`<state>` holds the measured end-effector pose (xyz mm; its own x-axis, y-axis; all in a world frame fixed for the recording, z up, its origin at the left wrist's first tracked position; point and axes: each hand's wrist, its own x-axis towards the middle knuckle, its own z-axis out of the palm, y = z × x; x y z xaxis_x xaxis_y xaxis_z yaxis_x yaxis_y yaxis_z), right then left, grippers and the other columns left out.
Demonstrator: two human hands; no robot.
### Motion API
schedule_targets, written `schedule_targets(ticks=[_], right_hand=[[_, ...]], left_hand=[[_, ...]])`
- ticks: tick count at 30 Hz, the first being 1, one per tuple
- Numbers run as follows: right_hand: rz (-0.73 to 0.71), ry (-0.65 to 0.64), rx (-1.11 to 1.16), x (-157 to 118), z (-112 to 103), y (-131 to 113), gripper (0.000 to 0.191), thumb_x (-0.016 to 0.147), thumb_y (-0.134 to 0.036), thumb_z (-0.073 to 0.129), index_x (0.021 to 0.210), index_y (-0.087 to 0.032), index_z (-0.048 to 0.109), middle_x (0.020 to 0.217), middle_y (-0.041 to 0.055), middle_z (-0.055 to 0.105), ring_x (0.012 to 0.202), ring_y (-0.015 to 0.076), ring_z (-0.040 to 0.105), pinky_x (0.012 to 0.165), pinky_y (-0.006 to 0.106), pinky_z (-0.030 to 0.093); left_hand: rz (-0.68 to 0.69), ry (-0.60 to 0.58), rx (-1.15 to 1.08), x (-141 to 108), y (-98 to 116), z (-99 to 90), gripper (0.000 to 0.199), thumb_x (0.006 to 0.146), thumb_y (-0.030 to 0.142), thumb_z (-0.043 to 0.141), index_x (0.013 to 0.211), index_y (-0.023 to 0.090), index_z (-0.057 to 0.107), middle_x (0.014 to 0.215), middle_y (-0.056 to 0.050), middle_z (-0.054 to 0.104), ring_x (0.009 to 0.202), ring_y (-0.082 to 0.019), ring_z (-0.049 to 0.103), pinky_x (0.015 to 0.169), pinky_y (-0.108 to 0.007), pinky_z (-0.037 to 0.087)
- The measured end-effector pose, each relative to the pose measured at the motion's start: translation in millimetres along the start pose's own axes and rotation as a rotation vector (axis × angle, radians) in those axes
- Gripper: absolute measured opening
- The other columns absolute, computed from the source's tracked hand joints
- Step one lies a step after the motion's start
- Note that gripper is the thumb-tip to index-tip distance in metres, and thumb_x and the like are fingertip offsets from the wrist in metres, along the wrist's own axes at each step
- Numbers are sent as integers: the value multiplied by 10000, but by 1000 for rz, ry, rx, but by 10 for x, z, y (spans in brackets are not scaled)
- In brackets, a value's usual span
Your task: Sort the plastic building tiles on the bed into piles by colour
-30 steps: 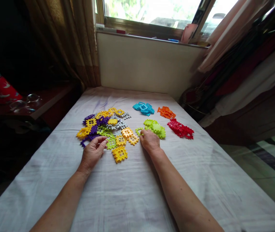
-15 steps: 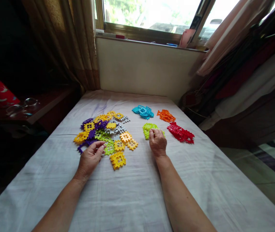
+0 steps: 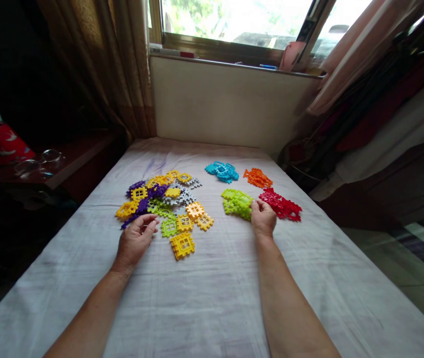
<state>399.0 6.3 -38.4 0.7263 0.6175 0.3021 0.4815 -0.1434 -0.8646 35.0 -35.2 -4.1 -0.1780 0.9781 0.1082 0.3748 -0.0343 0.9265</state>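
At the right edge of a lime-green heap of interlocking plastic tiles (image 3: 236,203), my right hand (image 3: 264,219) has its fingers closed on a green tile's edge. My left hand (image 3: 136,241) hovers at the near side of a mixed heap, fingers loosely bent and thumb apart, with nothing visible in it. Purple tiles (image 3: 141,205) lie just beyond it, partly hidden by the hand. A single green tile (image 3: 169,227) rests right of its fingertips. Nearby are yellow tiles (image 3: 182,245), light-orange tiles (image 3: 195,210) and grey tiles (image 3: 185,197).
Blue tiles (image 3: 222,171), orange tiles (image 3: 258,177) and red tiles (image 3: 281,205) lie in separate heaps on the white sheet (image 3: 197,308). Eyeglasses (image 3: 40,161) and a red patterned item (image 3: 1,141) sit on a side table at left. A window ledge (image 3: 227,62) runs behind.
My right hand has moved right, from over the green heap to its right edge, uncovering more green tiles. My left hand has drawn slightly left.
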Motion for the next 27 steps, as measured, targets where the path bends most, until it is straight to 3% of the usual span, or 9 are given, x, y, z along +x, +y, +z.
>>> schedule_targets(ticks=[5,10,14,22,27], right_hand=[[35,43,-28,4,-28,-22,474,756,-520,516,930,-140,740,748,99,733,651,214,634,670,318,498],[8,43,-21,-33,-73,-147,463,784,-490,459,941,-146,727,835,121,748,728,230,662,744,342,510],[-161,-1,-13,-155,-67,-336,431,799,-476,448,899,-162,726,863,114,751,780,227,670,781,335,509],[-454,-418,16,-647,157,-632,315,853,-398,478,865,-222,739,831,59,749,696,174,646,726,281,505],[-526,-525,20,-828,195,-732,266,873,-342,499,877,-228,740,818,52,737,641,157,615,701,272,495]], left_hand=[[219,36,301,-2,-28,-47,386,805,546,550,982,243,711,955,-60,749,831,-210,682,781,-319,539],[473,-112,471,-47,-26,-4,359,816,470,577,1066,258,720,1129,-76,732,1105,-274,632,1028,-431,444],[510,-192,560,-59,-35,3,343,816,481,601,1060,276,729,1190,-74,715,1167,-300,606,1031,-472,417],[518,-188,627,-31,-12,-97,316,849,488,540,960,261,730,1120,-79,742,1052,-280,663,959,-425,444],[450,-46,541,-27,55,-146,430,887,551,427,902,245,729,979,-98,764,908,-282,693,872,-400,485]])
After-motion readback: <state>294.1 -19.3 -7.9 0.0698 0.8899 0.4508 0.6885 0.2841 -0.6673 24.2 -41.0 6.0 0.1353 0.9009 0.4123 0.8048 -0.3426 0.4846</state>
